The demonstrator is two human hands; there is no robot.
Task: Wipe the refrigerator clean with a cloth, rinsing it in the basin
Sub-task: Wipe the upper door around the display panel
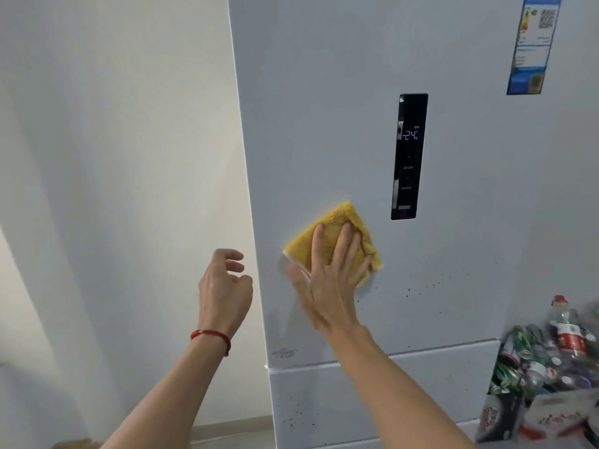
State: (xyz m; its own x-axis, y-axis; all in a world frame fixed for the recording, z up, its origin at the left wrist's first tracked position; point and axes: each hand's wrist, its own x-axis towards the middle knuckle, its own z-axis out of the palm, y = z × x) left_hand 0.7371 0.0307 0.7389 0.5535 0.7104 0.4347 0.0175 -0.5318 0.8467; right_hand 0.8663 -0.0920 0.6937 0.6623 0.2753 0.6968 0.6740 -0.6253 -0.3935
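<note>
Your right hand (327,273) lies flat against the refrigerator (324,108) door, fingers straight and a little spread, pressing the yellow cloth (343,222) to the panel instead of gripping it; nothing is curled round the fabric. The cloth sits directly under your fingertips and pokes out beyond them, its folded corner pointing up past your middle finger and its right edge showing just outside your little finger, while the thumb side is blurred, which suggests a sweeping stroke, though I can't say which way. Your left hand (223,286) hangs apart from the door, off to the far side of your thumb, fingers loosely curled and holding nothing, a red cord bracelet (212,337) at the wrist. So you appear to be in the wiping step, with the rinse not yet due as far as I can judge; no basin is in view. Beyond your little finger and lower, dark specks (431,286) dot the door, and more sit on the drawer front below your wrist. Those likely call for the next passes: keep the palm flat and carry the cloth down and outward over them. Up past the cloth's corner stands the black control panel (409,157); go lightly there.
</note>
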